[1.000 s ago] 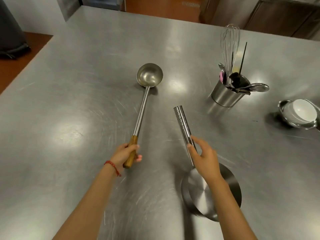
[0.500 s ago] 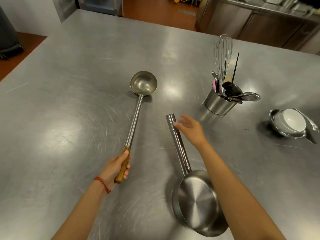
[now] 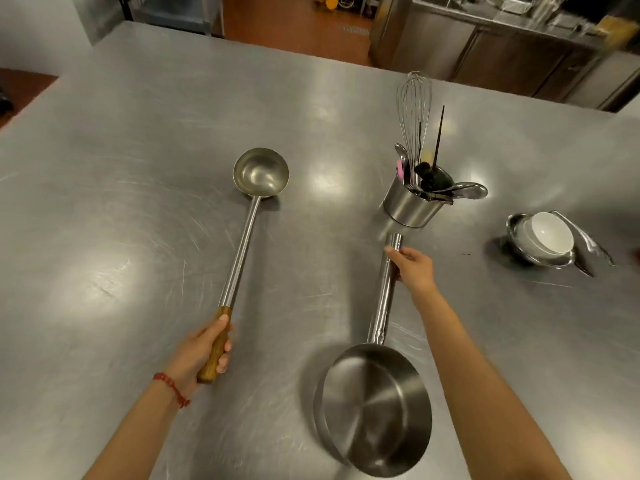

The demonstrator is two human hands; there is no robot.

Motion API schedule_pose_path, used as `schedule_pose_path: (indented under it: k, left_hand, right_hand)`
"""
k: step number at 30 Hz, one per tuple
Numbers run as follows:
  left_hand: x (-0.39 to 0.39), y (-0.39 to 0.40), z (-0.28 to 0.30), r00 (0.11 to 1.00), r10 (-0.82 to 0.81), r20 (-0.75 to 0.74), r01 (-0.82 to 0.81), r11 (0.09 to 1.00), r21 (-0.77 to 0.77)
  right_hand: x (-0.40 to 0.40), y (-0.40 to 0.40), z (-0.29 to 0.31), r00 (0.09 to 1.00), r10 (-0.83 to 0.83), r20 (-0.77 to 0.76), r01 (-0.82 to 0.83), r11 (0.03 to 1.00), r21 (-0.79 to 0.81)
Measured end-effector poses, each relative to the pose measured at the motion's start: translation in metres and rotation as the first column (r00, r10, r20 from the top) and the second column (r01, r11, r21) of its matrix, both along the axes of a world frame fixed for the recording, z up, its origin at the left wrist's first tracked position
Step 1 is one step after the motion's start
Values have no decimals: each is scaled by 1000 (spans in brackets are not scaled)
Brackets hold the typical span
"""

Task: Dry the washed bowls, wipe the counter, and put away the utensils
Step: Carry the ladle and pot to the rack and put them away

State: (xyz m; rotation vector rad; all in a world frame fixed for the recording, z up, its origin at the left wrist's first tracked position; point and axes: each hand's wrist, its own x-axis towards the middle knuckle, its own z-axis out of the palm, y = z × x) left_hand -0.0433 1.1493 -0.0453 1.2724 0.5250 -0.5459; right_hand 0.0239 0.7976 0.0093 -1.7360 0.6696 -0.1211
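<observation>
Counter: steel counter (image 3: 104,202) is filling most of the view, with steel cabinets (image 3: 485,53) standing beyond its far edge.
Left hand: left hand (image 3: 201,351) is gripping the ladle (image 3: 242,244) by its wooden handle end, fingers curled round it, thumb lying along the top; the bowl is resting well to the left of the utensil holder (image 3: 410,206).
Right hand: right hand (image 3: 412,266) is holding the saucepan (image 3: 375,407) handle near its tip, fingers wrapped over it; the tip is lying just nearside of the utensil holder, and the pan body is sitting nearer the person.
Utensil holder: whisk (image 3: 414,109) is standing in it among spoons.
White bowl: white bowl (image 3: 547,233) is sitting in a metal bowl (image 3: 519,252), right of the utensil holder.
Hard to tell: right fingertips are hiding behind the handle; the dark utensils are blurring together.
</observation>
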Motion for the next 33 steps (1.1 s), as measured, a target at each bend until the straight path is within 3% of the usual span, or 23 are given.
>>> schedule_pose_path:
  k: [4,8,16,24,33]
  left_hand:
    - [-6,-2,-4,1000,-13,7,14,1000,-12]
    - [-14,-1,-5,999,-29,20,30,999,-23]
    - [-41,-10,6,997,-54,47,55,998,-17]
    - [-81,-13,6,996,-81,25,82,995,-52]
    - [-133,-17,0,995,-98,37,100,994,-42]
  right_hand:
    - [-44,-45,1,976,-218,-1,217,974,68]
    - [-97,-70,0,893,-450,3,443,880,170]
    - [-196,-77,-5,718,-694,57,600,658,456]
    - [-277,-47,-10,684,-729,25,625,603,496]
    - [-339,-10,-16,717,-697,20,579,611,539]
